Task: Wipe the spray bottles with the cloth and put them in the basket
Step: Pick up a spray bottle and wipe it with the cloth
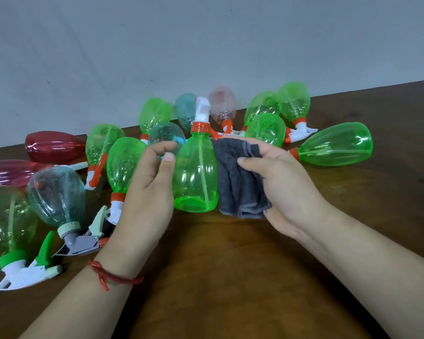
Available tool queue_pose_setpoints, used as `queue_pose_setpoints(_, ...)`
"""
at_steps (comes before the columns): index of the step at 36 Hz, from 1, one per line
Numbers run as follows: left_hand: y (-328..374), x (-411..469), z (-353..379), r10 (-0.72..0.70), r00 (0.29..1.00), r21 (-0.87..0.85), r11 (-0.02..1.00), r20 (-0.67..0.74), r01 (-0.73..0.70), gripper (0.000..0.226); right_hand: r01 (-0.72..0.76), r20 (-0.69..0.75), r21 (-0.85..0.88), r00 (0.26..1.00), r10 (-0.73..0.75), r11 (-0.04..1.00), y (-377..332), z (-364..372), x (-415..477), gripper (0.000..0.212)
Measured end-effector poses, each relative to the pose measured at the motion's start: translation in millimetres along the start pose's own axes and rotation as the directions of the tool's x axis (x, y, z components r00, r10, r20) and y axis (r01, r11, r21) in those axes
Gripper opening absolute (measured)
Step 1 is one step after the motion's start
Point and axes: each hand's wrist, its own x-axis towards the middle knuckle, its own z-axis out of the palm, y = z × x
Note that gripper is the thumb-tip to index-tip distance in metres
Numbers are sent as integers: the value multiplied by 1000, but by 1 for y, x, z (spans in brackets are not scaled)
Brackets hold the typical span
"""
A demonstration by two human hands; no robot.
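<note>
Green and upright, the spray bottle (196,177) stands at frame centre on the wooden table (230,277), whose bare surface spreads across the lower middle and right. To the left and behind it, other bottles (123,165) lie crowded up to the table's far edge against the wall (157,45). Just beside the bottle's left flank the left hand (147,182) sits with fingers loosely curved, gripping nothing. At the bottle's right side the right hand (279,189) pinches the grey cloth (238,179) against it.

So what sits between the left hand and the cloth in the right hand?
In the head view, one upright green spray bottle stands on the table between the left hand and the grey cloth pinched in the right hand.
</note>
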Motion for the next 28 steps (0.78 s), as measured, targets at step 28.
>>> queue_pose_setpoints(28,-5,-8,3,22,971,-212,977,240,30,30,277,-10,-363,954,-301,890,6,-2,-2,47)
